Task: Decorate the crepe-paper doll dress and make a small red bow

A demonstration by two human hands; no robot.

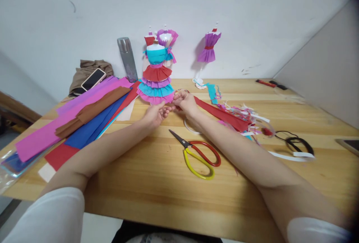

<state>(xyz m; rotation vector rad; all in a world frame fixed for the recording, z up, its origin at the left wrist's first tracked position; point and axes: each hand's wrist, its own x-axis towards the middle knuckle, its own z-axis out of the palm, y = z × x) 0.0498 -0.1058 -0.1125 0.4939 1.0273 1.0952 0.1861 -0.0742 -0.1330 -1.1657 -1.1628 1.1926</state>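
Observation:
A small dress form [156, 72] stands at the back of the table, wearing a ruffled paper dress in turquoise, red, purple and pink tiers. At the right of its pink bottom ruffle [153, 99], my left hand [157, 115] has its fingers curled at the hem, thumb on top. My right hand [185, 102] is closed in a pinch at the same hem edge, close beside the left fingers. What lies between the fingertips is too small to make out. Scissors [185, 145] with one red and one yellow handle rest below my hands, blades slightly apart.
Folded crepe paper sheets [92, 117] spread across the left, beside a phone [94, 79] on brown cloth and a grey bottle [127, 59]. A red paper strip [224, 115] and scraps [241, 112] lie right. More dressed forms, including a purple one [209, 47], stand behind.

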